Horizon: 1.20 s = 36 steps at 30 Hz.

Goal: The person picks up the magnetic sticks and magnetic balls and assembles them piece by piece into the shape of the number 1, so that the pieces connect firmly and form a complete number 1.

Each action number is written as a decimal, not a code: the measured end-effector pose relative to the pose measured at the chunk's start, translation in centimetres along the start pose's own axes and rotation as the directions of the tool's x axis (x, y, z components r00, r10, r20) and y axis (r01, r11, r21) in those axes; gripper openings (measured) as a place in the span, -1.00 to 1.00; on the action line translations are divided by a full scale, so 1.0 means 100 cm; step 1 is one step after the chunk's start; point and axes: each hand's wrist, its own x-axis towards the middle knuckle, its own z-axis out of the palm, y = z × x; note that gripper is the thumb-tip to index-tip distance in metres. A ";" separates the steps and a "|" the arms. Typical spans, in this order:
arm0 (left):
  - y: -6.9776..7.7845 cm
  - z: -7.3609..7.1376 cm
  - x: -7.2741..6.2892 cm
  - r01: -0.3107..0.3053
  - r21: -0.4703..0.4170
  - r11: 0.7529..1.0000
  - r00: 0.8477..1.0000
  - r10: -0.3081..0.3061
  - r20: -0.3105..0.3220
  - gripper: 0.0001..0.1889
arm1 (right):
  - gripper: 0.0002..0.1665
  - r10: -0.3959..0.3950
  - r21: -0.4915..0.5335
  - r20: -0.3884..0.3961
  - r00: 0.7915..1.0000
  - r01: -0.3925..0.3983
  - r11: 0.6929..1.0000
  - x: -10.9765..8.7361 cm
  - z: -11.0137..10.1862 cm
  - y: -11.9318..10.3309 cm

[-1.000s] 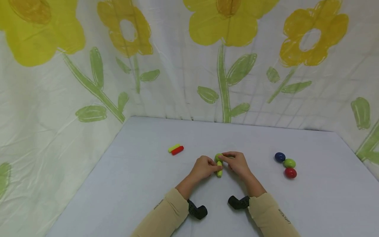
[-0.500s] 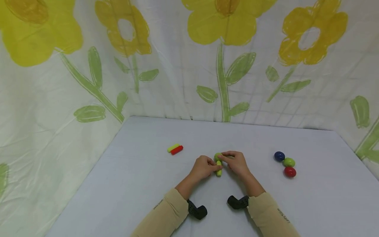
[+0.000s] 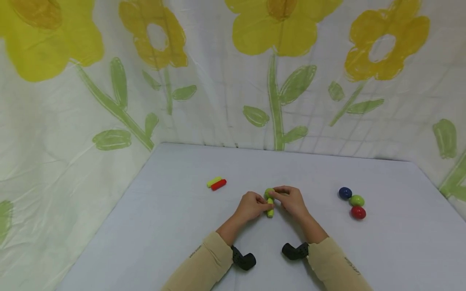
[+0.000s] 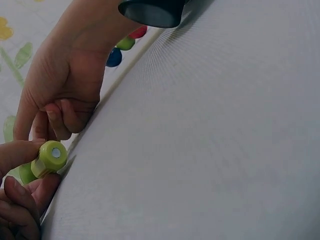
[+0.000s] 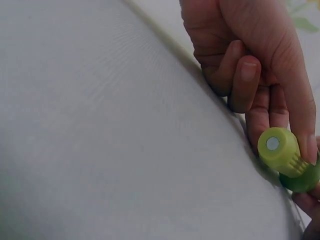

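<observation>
Near the table's middle, my left hand (image 3: pixel 250 206) pinches a yellow-green magnetic rod (image 3: pixel 270 213) between thumb and fingers. At the rod's far end is a green ball (image 3: pixel 268 191), which my right hand (image 3: pixel 290 201) holds with thumb and fingertips. Rod and ball appear to touch, in line with each other. In the left wrist view, the rod's near end (image 4: pixel 52 154) shows a pale round disc, and the ball is mostly hidden behind it. The right wrist view shows the rod (image 5: pixel 278 149) in front of the darker green ball (image 5: pixel 300 181), cut by the frame edge.
A yellow rod (image 3: pixel 214 181) and a red rod (image 3: pixel 219 185) lie side by side at the back left. On the right sit a blue ball (image 3: pixel 345 193), a green ball (image 3: pixel 357 200) and a red ball (image 3: pixel 358 212). A flower-printed curtain (image 3: pixel 218 101) hangs behind the white table (image 3: pixel 153 226).
Both hands keep their hold on the rod and ball in nearly the same place. Only slight shifts of the whole view show.
</observation>
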 end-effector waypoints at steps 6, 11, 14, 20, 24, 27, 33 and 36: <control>0.001 0.001 0.000 0.007 0.008 1.000 1.000 -0.008 0.008 -0.73 | -0.41 0.018 -0.028 0.020 1.000 -0.017 0.999 -0.007 -0.012 -0.003; 0.002 0.001 0.000 0.018 0.025 1.000 1.000 -0.018 -0.002 -0.74 | -0.38 0.022 -0.051 0.041 0.999 -0.020 0.998 -0.016 -0.032 -0.007; 0.003 0.002 0.000 0.031 0.029 0.999 0.999 -0.031 -0.008 -0.74 | -0.35 0.032 -0.068 0.042 0.999 -0.029 0.997 -0.022 -0.046 -0.010; 0.003 0.002 -0.002 0.047 0.019 0.999 0.999 -0.047 -0.013 -0.74 | -0.28 0.014 -0.138 0.027 1.000 -0.010 0.990 -0.034 -0.076 -0.006; 0.002 0.002 -0.001 0.035 0.019 0.999 0.999 -0.034 -0.018 -0.74 | -0.25 -0.004 -0.178 0.002 1.000 0.004 0.984 -0.041 -0.093 -0.001; 0.002 0.001 -0.001 0.029 0.022 0.999 0.999 -0.029 -0.020 -0.74 | -0.26 -0.029 -0.196 -0.029 0.999 0.022 0.980 -0.045 -0.103 0.001; 0.002 0.001 -0.002 0.041 0.007 0.999 0.999 -0.041 -0.023 -0.74 | -0.23 -0.044 -0.192 -0.079 0.996 0.028 0.981 -0.052 -0.118 0.004; 0.002 0.002 -0.002 0.047 0.016 0.999 0.999 -0.047 -0.022 -0.74 | -0.24 -0.045 -0.175 -0.123 0.991 0.023 0.984 -0.055 -0.125 0.007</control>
